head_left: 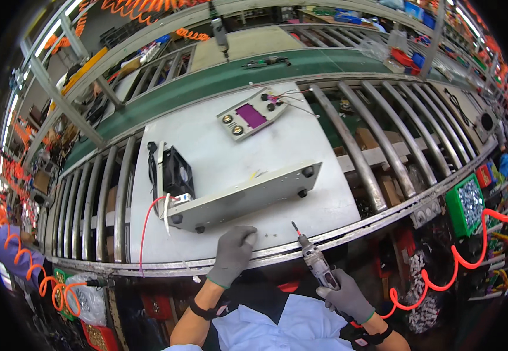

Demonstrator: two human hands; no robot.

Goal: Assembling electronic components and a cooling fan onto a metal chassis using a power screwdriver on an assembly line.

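Note:
My right hand [347, 295], in a grey glove, is wrapped round a pneumatic screwdriver [318, 263] whose bit points up and left over the board's front edge. My left hand [233, 256], also gloved, is closed with its fingers curled at the board's front edge; whatever it may hold is hidden. Just beyond it a grey metal chassis [248, 196] stands on its side, black feet facing me. A black fan [178, 172] sits at its left end, with red and white wires [167, 216] hanging out. Farther back lies a metal panel with a purple window [249, 116].
Under the work lies a white board [312, 131] on a roller conveyor [377, 128]. Another screwdriver [219, 32] hangs beyond, over a green belt [336, 61]. A green bin of screws [467, 205] and an orange coiled hose [438, 286] are at right; a red bin [99, 336] is lower left.

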